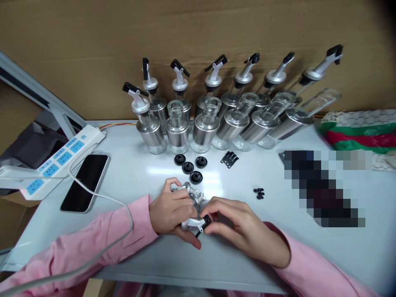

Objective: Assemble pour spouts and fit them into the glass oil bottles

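Observation:
A silver pourer spout (192, 224) with a black flip cap (206, 220) is between my hands, low over the table. My left hand (175, 208) is closed around the spout's body, thumb stretched below it. With thumb and fingertips, my right hand (239, 222) pinches the black cap at the spout's tip. More silver spout pieces (198, 195) lie just beyond my left fingers, partly hidden by them. Past these are several black ribbed stoppers (196, 177). Small black levers (229, 159) lie in a group farther back, and tiny black caps (259, 193) lie to the right.
Glass bottles with steel bands (178, 136) stand in two rows at the back, many fitted with spouts. On the left are a power strip (57, 163), a phone (86, 181) and a white cable (108, 199) crossing my left sleeve. A blurred-out dark item (324, 189) lies right.

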Tool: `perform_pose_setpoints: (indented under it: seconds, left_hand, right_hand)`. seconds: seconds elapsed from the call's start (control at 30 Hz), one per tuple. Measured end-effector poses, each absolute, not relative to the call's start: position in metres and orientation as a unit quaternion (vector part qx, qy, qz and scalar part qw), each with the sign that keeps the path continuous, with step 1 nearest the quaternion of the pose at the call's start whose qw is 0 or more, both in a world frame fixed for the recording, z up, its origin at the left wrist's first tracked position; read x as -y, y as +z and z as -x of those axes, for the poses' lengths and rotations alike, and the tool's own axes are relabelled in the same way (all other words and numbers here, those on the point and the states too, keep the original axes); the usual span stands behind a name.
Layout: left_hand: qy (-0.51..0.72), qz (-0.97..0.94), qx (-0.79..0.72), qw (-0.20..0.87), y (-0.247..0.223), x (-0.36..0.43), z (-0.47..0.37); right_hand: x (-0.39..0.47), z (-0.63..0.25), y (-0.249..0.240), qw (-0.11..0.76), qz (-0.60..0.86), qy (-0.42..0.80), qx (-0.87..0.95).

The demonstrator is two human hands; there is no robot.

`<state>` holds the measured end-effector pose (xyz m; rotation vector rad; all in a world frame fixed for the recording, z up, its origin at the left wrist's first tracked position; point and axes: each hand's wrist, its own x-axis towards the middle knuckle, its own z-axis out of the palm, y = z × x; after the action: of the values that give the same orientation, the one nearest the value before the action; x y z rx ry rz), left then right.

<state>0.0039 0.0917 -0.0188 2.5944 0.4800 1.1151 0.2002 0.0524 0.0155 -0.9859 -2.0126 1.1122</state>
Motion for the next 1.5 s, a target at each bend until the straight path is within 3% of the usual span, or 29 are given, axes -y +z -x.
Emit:
perform_pose_setpoints:
  seconds: [0.37, 0.63, 0.93, 1.5]
  left_hand:
    - [0.370, -0.898, -0.175, 0.162, -0.0181, -0.0923, -0.0022]
    - [0.408, -0.860, -0.181, 0.245, -0.0168, -0.0856, -0.0022]
    - [0.372, -0.889, -0.186, 0.193, -0.0188, -0.0901, -0.0008]
    - [0.339, -0.910, -0.164, 0.174, -0.0213, -0.0904, 0.0008]
  right_hand:
    - [-0.0530, -0.2033, 0.0093, 0.326, 0.389, 0.423, 0.751]
    - [-0.0546, -0.2050, 0.0132, 0.350, 0.393, 0.403, 0.749]
    - [-0.0569, -0.2062, 0.0166, 0.410, 0.365, 0.387, 0.741]
    - [-0.0566, -0.2059, 0.0116, 0.417, 0.358, 0.431, 0.716]
